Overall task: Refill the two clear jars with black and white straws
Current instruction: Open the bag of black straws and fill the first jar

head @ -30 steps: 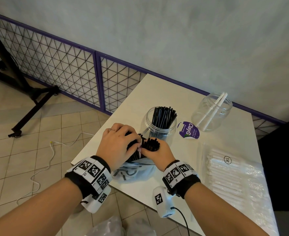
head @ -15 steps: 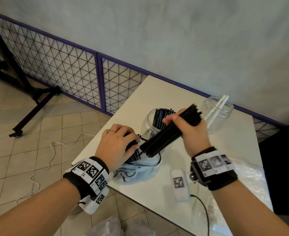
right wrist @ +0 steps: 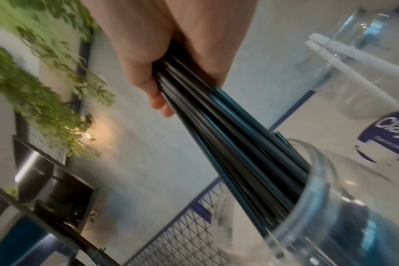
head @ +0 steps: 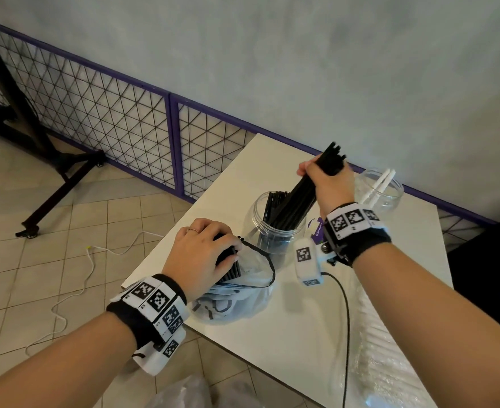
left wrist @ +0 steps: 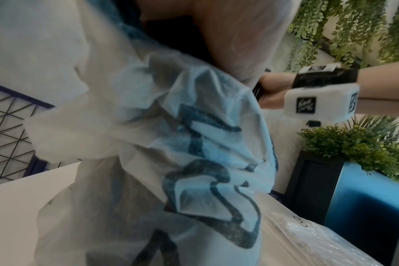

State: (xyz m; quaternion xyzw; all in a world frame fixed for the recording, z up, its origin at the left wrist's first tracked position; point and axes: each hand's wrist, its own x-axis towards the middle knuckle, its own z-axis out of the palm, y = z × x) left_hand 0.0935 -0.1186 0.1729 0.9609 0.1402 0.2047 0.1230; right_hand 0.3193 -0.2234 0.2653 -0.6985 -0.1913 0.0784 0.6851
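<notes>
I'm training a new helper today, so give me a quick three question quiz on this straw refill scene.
1. True or false: the right hand grips a bundle of black straws.
2. Which jar are their lower ends entering: the near jar or the far jar?
3. What does the left hand hold inside the plastic bag?

Key: 1 true. 2 near jar. 3 more black straws.

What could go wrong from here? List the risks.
1. The right hand lowers the black straws at a slant into the near jar; pushing sideways could tip it.
2. That jar already holds straws, so some new ones may catch and spill onto the table.
3. The left hand holds more straws in the bag near the table edge; it could slide off.
</notes>
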